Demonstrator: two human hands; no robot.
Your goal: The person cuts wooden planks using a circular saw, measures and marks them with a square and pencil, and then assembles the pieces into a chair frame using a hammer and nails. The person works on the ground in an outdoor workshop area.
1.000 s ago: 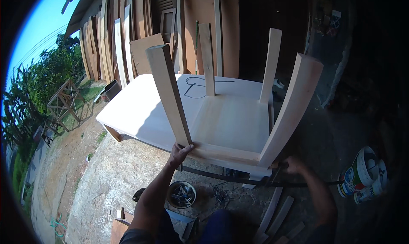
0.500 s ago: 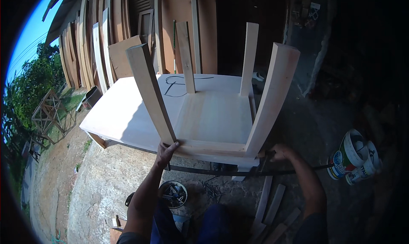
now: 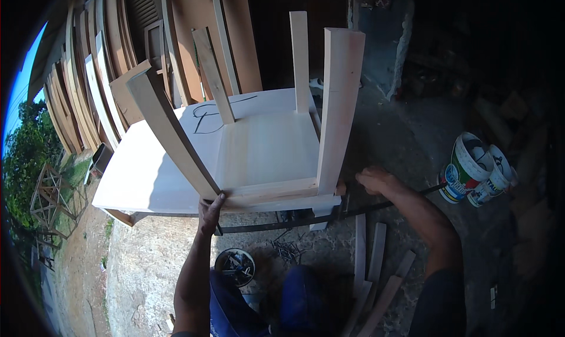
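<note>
An unfinished pale wooden table (image 3: 259, 154) is lying upside down in front of me on a wider light board (image 3: 141, 178), its four legs pointing up into the sunlight in an open yard. I am gripping the near edge of the table with my left hand (image 3: 209, 210), fingers wrapped up around the rail at the foot of the near left leg (image 3: 170, 134), which is leaning outward toward me. My right hand (image 3: 374, 179) is resting at the near right corner, just beside the foot of the near right leg (image 3: 338, 101); its fingers are curled closed, though I cannot tell what they are closing on there. A dark metal bar (image 3: 329, 214) is running under the near edge of the table and out to the right past my right wrist. Below it, on the dirt, a small round tin (image 3: 234, 266) of dark bits is sitting near my left forearm, and several loose wooden slats (image 3: 371, 272) are lying by my right arm. Two white plastic buckets (image 3: 477, 169) are standing well off to the right. Behind the table, long planks (image 3: 106, 78) are leaning in rows against the shed wall, and green trees (image 3: 23, 154) are showing at the far left.
</note>
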